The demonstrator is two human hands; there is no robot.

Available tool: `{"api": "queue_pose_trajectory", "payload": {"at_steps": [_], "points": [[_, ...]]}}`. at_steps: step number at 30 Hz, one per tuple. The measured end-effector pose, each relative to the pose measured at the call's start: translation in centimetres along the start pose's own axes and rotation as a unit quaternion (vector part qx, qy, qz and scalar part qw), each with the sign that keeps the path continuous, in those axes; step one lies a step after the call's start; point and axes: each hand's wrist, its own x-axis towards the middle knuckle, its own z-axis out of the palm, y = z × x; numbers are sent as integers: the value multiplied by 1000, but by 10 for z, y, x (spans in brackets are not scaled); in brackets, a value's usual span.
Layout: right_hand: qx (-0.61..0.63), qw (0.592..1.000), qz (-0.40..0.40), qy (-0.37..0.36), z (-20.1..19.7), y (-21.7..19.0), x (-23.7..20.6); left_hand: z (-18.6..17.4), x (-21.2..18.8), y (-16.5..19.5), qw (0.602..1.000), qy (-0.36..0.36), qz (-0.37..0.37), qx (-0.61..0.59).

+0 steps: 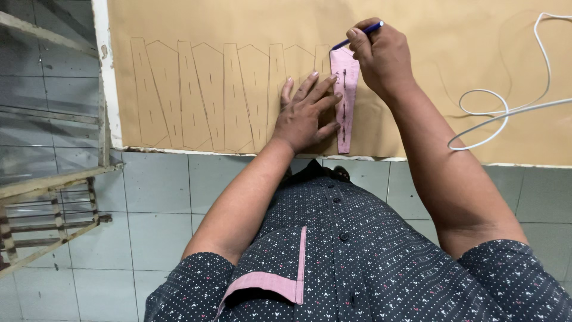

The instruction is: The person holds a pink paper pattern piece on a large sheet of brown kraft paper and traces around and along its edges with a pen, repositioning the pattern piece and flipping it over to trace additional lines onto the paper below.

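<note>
A narrow pink template is laid flat on a sheet of brown paper, which is spread over the bench, near the sheet's front edge. The template is pinned by the left hand: the palm is pressed on the paper just beside it and the spread fingers are laid across its left edge, so that it cannot slide while its outline is followed. That hand's grip is open and flat; nothing is clasped in it.

A blue pen is pinched in the right hand, the grip closed round the barrel, with the tip brought down to the template's top end, where the pointed outline would be traced. The wrist is bent inward, so the pen is angled toward the upper left corner of the pink piece.

To the left of the template a row of outlines of the same tapering shape is seen drawn on the paper, set alternately wide end up and wide end down, apparently so that the shapes nest closely and little paper is wasted. The template is placed directly next to the last outline, touching or nearly touching its line.

A white cable is looped on the paper to the right, well apart from the hands. A wooden frame stands beyond the bench's left side above a tiled floor
</note>
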Motion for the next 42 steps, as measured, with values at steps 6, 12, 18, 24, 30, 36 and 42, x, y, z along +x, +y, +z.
{"api": "queue_pose_trajectory", "payload": {"at_steps": [6,12,18,24,30,36,42], "points": [[-114,989,-87,41,-7,11,-3,-2,0,2,1000,-12,-8,8],[-115,990,-71,36,-18,15,-26,-1,-1,2,1000,8,1,8],[-123,989,-57,55,-28,16,-44,-1,0,1,1000,-2,0,13],[-111,989,-84,55,-29,11,-73,1,1,3,1000,-12,-3,22],[-128,991,-44,-20,-36,-19,-155,5,1,3,1000,-10,-7,14],[-82,994,-6,-74,-44,-42,-195,8,1,2,1000,-11,-8,20],[-81,994,-11,-77,-45,-44,-203,9,0,2,1000,-13,-11,10]]}}
